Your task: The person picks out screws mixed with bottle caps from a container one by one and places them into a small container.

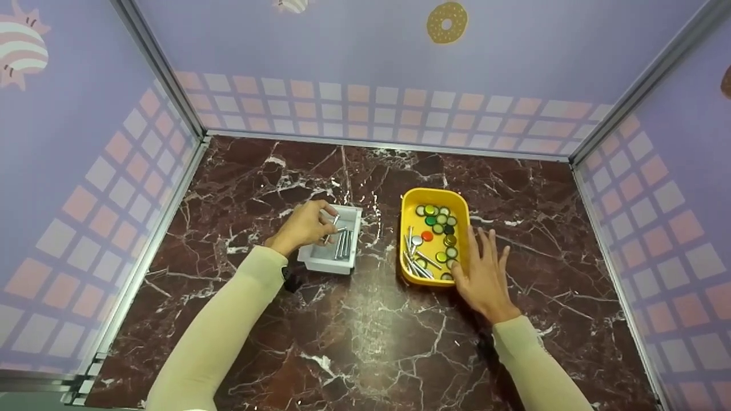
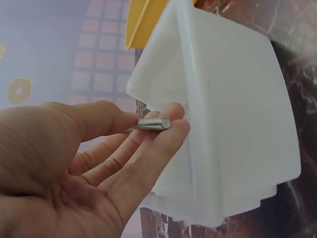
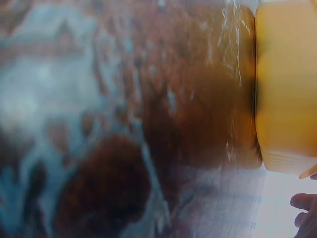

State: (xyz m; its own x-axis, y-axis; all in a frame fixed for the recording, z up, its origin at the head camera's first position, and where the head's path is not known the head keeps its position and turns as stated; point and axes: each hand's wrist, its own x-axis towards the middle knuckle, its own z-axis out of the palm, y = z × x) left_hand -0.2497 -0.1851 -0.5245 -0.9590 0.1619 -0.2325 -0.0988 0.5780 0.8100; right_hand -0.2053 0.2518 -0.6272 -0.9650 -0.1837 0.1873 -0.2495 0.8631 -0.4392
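Note:
My left hand [image 1: 306, 226] pinches a short, smooth metal pin [image 2: 154, 123] between thumb and fingers, over the left part of a white plastic bin [image 1: 354, 240]. Several metal pins [image 1: 342, 245] lie side by side in that bin. To the right stands a yellow tub [image 1: 406, 212], holding loose pins [image 1: 420, 268] along its left side and round bottle caps [image 1: 441, 219] in green, gold, red and silver. My right hand [image 1: 483, 277] rests against the tub's right side, fingers fairly straight and thumb at the rim. Only some fingertips of it show in the right wrist view.
Both containers stand on a dark red marbled tabletop [image 1: 365, 325], with a gap between them. Patterned panels [image 1: 377, 63] close in the back, left and right, and a metal strip [image 1: 388, 146] runs along the table's back edge.

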